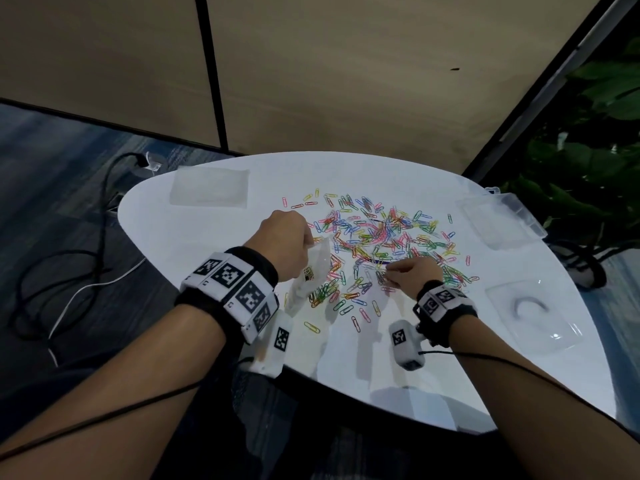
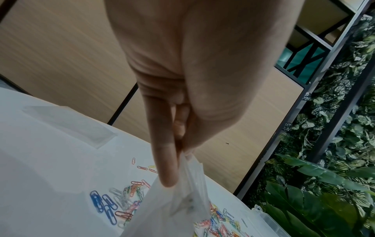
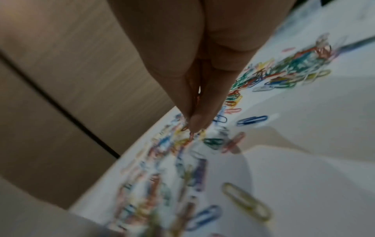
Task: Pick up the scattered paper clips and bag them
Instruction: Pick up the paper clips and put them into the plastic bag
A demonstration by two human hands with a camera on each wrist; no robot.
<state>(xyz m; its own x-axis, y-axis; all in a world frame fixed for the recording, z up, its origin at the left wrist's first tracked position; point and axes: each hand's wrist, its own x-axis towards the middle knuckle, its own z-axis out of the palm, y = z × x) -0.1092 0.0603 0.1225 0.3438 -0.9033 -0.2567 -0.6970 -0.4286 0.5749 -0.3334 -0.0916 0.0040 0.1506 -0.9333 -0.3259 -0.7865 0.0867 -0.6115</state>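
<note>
Many coloured paper clips (image 1: 381,233) lie scattered over the middle of a white table (image 1: 194,244). My left hand (image 1: 310,242) pinches the top edge of a clear plastic bag (image 1: 313,271), which hangs down with a bunch of clips (image 1: 320,294) at its bottom. In the left wrist view my left hand (image 2: 180,152) has thumb and fingers closed on the bag (image 2: 178,205). My right hand (image 1: 389,271) is down at the pile's near edge, right of the bag. In the blurred right wrist view my right hand (image 3: 192,128) has its fingertips pressed together on a reddish clip (image 3: 191,135).
A clear flat box (image 1: 209,187) lies at the back left. A clear compartment box (image 1: 498,216) sits at the right edge, and a clear tray (image 1: 533,313) with a dark curved piece at the front right. Cables (image 1: 69,271) lie on the floor to the left, plants (image 1: 588,168) stand to the right.
</note>
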